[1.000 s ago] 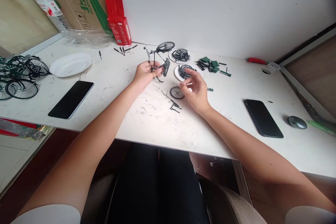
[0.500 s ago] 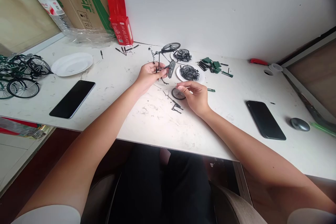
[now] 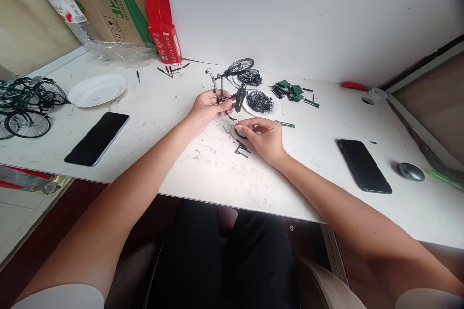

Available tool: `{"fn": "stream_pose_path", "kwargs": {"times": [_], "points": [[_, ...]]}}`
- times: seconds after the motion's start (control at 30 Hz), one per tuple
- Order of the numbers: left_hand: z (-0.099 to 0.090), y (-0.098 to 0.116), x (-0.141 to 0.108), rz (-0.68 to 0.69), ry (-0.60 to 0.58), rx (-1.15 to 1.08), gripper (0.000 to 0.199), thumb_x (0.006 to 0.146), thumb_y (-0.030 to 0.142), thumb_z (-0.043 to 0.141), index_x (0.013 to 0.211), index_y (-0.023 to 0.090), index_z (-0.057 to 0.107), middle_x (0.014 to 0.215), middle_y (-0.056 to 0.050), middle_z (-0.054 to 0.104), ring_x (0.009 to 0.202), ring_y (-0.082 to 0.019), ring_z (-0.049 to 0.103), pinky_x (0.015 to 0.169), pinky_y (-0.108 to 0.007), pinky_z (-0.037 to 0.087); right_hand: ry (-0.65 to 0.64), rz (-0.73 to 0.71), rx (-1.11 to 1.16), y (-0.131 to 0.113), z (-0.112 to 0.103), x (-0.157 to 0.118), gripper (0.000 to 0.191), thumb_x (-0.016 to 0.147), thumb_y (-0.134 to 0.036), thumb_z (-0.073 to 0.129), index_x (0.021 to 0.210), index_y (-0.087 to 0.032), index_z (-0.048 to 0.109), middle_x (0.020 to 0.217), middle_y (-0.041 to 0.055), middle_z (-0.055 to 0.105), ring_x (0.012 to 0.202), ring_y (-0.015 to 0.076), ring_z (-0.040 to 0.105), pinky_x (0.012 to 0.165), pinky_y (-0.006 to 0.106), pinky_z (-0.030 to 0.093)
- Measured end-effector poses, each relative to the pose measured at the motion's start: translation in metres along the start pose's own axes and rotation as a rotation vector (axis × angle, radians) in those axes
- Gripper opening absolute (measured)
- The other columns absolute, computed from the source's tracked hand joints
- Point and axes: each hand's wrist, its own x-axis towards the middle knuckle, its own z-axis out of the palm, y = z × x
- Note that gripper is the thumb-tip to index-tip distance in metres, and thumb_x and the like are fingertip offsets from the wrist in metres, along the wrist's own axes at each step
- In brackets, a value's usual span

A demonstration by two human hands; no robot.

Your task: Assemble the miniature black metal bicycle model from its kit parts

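A partly assembled model bicycle is tilted in my left hand, closed around its frame. One wheel sits at its upper end, beside the grey handlebar. My right hand is just below, over the table, its thumb and fingertips pinched together. Those fingers partly cover a loose black spoked wheel; whether they grip it or some thin part cannot be made out. Next to them lie a small black stand-like piece and thin rods.
Behind my hands, paper plates hold black wheels. Green and black parts lie right of them. Finished model bicycles, a white plate and a phone are left; another phone and a mouse are right.
My right hand has shifted slightly left and down, now covering more of the loose wheel. The bicycle in my left hand has moved slightly right and turned a little.
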Motion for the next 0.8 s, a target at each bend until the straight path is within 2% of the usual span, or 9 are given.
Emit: {"fn": "stream_pose_path", "kwargs": {"times": [0.2, 0.3, 0.53, 0.6, 0.7, 0.8], "points": [[0.005, 0.002, -0.005, -0.001, -0.022, 0.003, 0.044, 0.076, 0.026, 0.1, 0.104, 0.019, 0.067, 0.107, -0.007, 0.082, 0.091, -0.018, 0.079, 0.102, -0.043, 0.063, -0.036, -0.055, -0.005, 0.002, -0.001, 0.002, 0.022, 0.088, -0.048, 0.088, 0.088, -0.027, 0.085, 0.096, 0.0053, 0.085, 0.091, 0.0232, 0.076, 0.068, 0.036, 0.058], [0.004, 0.001, -0.005, -0.004, -0.041, 0.022, 0.047, 0.077, 0.027, 0.1, 0.11, 0.019, 0.068, 0.106, -0.007, 0.082, 0.093, -0.019, 0.079, 0.103, -0.043, 0.062, -0.017, -0.063, -0.007, 0.001, -0.001, 0.002, 0.019, 0.09, -0.045, 0.088, 0.088, -0.026, 0.084, 0.094, 0.0052, 0.084, 0.088, 0.022, 0.075, 0.067, 0.035, 0.057], [0.002, -0.001, -0.005, -0.078, -0.133, 0.043, 0.046, 0.078, 0.025, 0.098, 0.113, 0.02, 0.069, 0.102, -0.006, 0.082, 0.081, -0.017, 0.077, 0.092, -0.038, 0.061, -0.008, -0.054, -0.031, -0.003, 0.0, 0.0, 0.024, 0.092, -0.049, 0.086, 0.097, -0.026, 0.083, 0.098, 0.006, 0.084, 0.086, 0.0206, 0.074, 0.069, 0.035, 0.058], [0.001, 0.0, -0.005, -0.079, -0.157, -0.004, 0.046, 0.079, 0.026, 0.097, 0.115, 0.02, 0.068, 0.1, -0.006, 0.081, 0.087, -0.02, 0.079, 0.094, -0.04, 0.061, -0.007, -0.073, -0.032, -0.003, 0.0, 0.0, 0.025, 0.093, -0.05, 0.085, 0.097, -0.026, 0.083, 0.098, 0.006, 0.083, 0.087, 0.021, 0.074, 0.07, 0.035, 0.058], [-0.002, 0.002, -0.003, -0.076, -0.182, -0.093, 0.048, 0.081, 0.026, 0.096, 0.12, 0.021, 0.067, 0.101, -0.005, 0.079, 0.107, -0.025, 0.08, 0.102, -0.043, 0.059, 0.002, -0.09, -0.033, -0.004, -0.001, -0.002, 0.028, 0.094, -0.055, 0.082, 0.098, -0.027, 0.082, 0.101, 0.0062, 0.081, 0.091, 0.022, 0.074, 0.071, 0.036, 0.058], [-0.007, 0.005, 0.0, -0.06, -0.168, -0.139, 0.046, 0.08, 0.027, 0.096, 0.114, 0.022, 0.066, 0.107, -0.005, 0.078, 0.115, -0.026, 0.079, 0.109, -0.044, 0.058, -0.012, -0.091, -0.027, -0.005, 0.0, -0.003, 0.034, 0.093, -0.061, 0.082, 0.098, -0.027, 0.081, 0.1, 0.0059, 0.082, 0.092, 0.0228, 0.074, 0.073, 0.037, 0.06]]}}
